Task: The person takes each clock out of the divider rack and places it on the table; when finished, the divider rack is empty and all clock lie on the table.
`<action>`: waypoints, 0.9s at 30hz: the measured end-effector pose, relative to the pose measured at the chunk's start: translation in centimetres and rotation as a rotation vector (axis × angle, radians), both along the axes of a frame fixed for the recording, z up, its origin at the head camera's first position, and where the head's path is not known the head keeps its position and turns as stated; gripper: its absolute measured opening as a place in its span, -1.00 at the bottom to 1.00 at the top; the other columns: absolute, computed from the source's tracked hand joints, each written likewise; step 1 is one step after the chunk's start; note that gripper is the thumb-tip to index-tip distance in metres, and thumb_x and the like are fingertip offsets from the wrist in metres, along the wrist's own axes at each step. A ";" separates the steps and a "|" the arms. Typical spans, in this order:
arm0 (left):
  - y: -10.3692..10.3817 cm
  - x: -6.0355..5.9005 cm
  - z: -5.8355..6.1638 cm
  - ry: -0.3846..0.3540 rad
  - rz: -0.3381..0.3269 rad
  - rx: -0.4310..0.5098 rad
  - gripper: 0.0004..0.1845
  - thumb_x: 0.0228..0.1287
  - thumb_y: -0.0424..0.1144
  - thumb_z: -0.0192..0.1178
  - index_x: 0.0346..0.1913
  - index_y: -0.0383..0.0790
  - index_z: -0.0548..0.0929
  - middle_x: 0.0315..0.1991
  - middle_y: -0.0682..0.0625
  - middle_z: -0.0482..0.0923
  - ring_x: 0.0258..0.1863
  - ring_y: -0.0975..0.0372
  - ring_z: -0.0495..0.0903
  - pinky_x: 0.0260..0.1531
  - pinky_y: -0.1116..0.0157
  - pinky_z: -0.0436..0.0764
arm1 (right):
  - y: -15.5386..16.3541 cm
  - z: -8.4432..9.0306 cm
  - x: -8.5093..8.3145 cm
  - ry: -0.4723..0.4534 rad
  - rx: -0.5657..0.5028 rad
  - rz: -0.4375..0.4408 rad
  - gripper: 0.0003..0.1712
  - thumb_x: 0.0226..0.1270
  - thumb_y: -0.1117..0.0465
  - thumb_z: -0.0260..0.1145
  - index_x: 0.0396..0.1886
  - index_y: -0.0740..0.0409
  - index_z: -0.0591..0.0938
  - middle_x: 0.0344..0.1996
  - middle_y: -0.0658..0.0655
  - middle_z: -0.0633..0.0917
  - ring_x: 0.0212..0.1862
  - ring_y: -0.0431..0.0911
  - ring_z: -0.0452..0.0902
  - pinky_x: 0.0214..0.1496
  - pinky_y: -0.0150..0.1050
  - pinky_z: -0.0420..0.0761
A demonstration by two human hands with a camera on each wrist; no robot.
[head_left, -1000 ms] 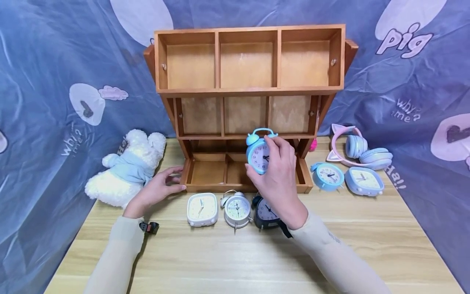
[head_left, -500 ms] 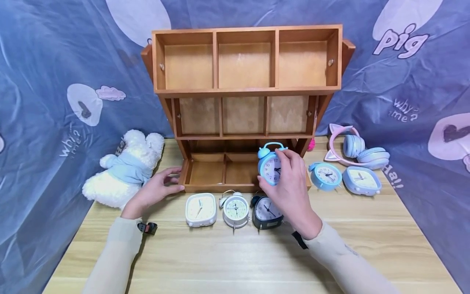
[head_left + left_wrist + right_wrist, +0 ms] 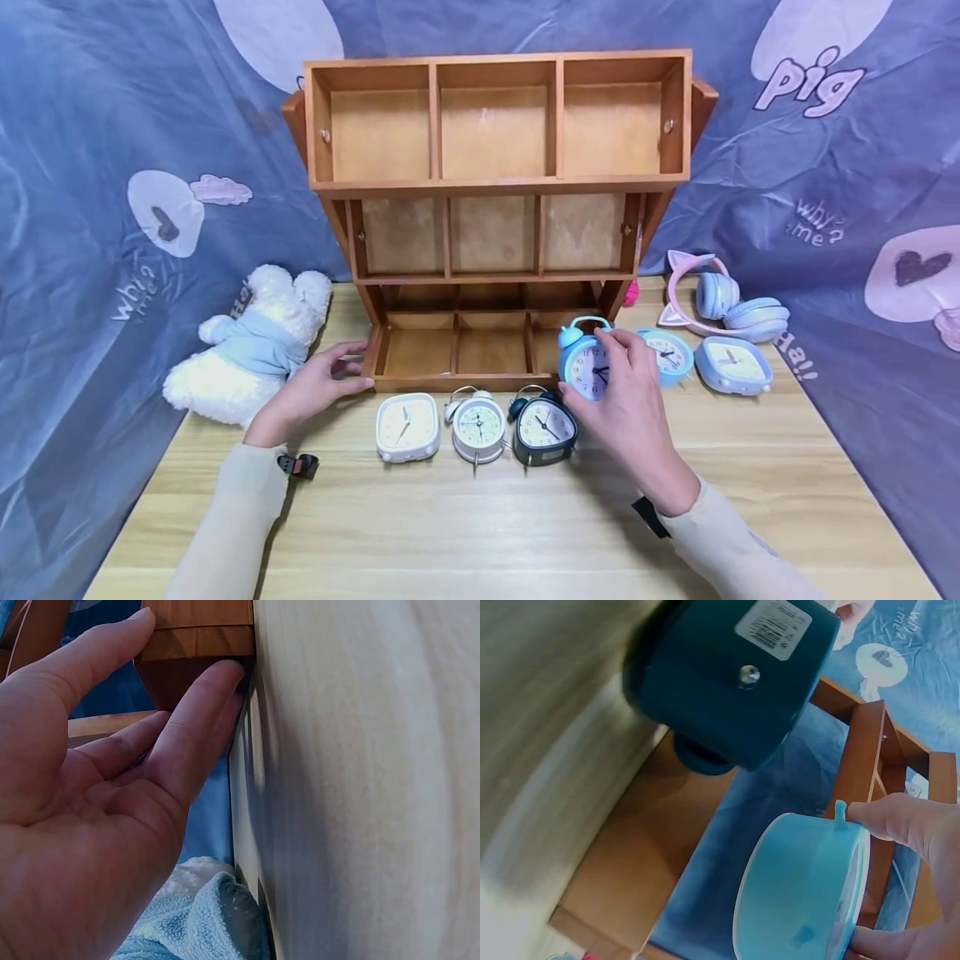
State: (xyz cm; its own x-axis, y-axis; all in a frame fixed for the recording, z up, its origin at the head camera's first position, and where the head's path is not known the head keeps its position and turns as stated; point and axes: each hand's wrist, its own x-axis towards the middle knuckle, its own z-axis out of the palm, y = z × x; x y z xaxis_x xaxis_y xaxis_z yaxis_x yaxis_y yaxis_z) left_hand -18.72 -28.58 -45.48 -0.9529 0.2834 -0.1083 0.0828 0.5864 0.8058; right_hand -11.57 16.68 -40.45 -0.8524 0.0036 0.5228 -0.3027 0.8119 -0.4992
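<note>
My right hand (image 3: pixel 626 392) pinches a light-blue twin-bell alarm clock (image 3: pixel 585 367), face toward me, before the right end of the wooden shelf's bottom tray. In the right wrist view, that clock's round side (image 3: pixel 795 889) sits between thumb and finger. My left hand (image 3: pixel 318 387) rests its thumb and fingertips against the left end of the wooden shelf (image 3: pixel 431 383); the left wrist view shows the fingers (image 3: pixel 187 735) fairly straight at its corner (image 3: pixel 199 641). Along the shelf's front stand a white square clock (image 3: pixel 407 427), a white twin-bell clock (image 3: pixel 478 427) and a dark green clock (image 3: pixel 544 429).
To the right lie another light-blue round clock (image 3: pixel 666 357), a blue square clock (image 3: pixel 733 365) and pink cat-ear headphones (image 3: pixel 723 300). A white plush toy (image 3: pixel 258 342) in blue lies at the left. Blue printed cloth (image 3: pixel 810 183) hangs behind the table (image 3: pixel 450 533).
My right hand has carried the light-blue clock rightward and down, from over the tray's middle to its right end. The dark green clock is now uncovered. My left hand stays at the shelf.
</note>
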 end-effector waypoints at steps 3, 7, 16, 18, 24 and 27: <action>0.0 0.0 0.1 0.003 -0.003 -0.002 -0.16 0.30 -0.01 0.42 0.55 -0.13 0.29 0.24 -0.22 0.62 0.22 -0.03 0.62 0.02 0.43 0.58 | 0.7 -0.2 0.5 -0.024 0.000 -0.010 -0.02 -0.12 0.13 0.67 0.35 0.32 0.49 0.24 0.38 0.44 0.25 0.26 0.32 0.17 0.17 0.41; -0.1 0.0 0.1 0.002 -0.005 -0.007 -0.16 0.30 -0.01 0.41 0.55 -0.14 0.29 0.24 -0.23 0.61 0.22 -0.03 0.61 0.02 0.42 0.58 | 1.5 -0.6 1.3 -0.070 0.006 -0.023 0.00 -0.11 0.13 0.67 0.38 0.30 0.47 0.24 0.37 0.43 0.25 0.25 0.29 0.17 0.17 0.36; -0.1 -0.1 -0.3 0.010 -0.010 -0.005 -0.18 0.31 -0.04 0.41 0.54 -0.17 0.30 0.28 -0.24 0.57 0.22 -0.05 0.61 -0.03 0.47 0.59 | 2.7 -2.1 2.9 -0.075 0.058 -0.013 0.00 -0.19 0.14 0.70 0.31 0.42 0.51 0.16 0.39 0.47 0.15 0.22 0.34 0.07 0.06 0.37; -0.1 -0.2 -0.3 0.015 -0.010 -0.006 -0.18 0.31 -0.04 0.41 0.54 -0.17 0.31 0.29 -0.24 0.57 0.22 -0.05 0.61 -0.03 0.48 0.59 | 2.8 -2.4 3.1 -0.071 0.071 -0.001 0.00 -0.22 0.15 0.70 0.29 0.44 0.52 0.15 0.39 0.48 0.13 0.21 0.35 0.07 0.05 0.37; -0.1 -0.2 -0.2 0.012 -0.015 -0.008 -0.17 0.31 -0.02 0.41 0.55 -0.17 0.30 0.29 -0.24 0.57 0.22 -0.05 0.61 -0.02 0.47 0.58 | 2.8 -3.0 4.0 -0.113 0.079 0.009 0.01 -0.23 0.14 0.72 0.29 0.42 0.53 0.15 0.35 0.49 0.13 0.19 0.37 0.06 0.07 0.41; -0.1 -0.1 -0.1 0.010 -0.015 -0.009 -0.17 0.31 -0.02 0.41 0.55 -0.17 0.29 0.30 -0.24 0.56 0.23 -0.05 0.60 -0.02 0.47 0.58 | 2.8 -3.3 4.3 -0.142 0.084 0.009 0.00 -0.23 0.14 0.72 0.28 0.40 0.54 0.15 0.33 0.50 0.13 0.18 0.39 0.05 0.09 0.43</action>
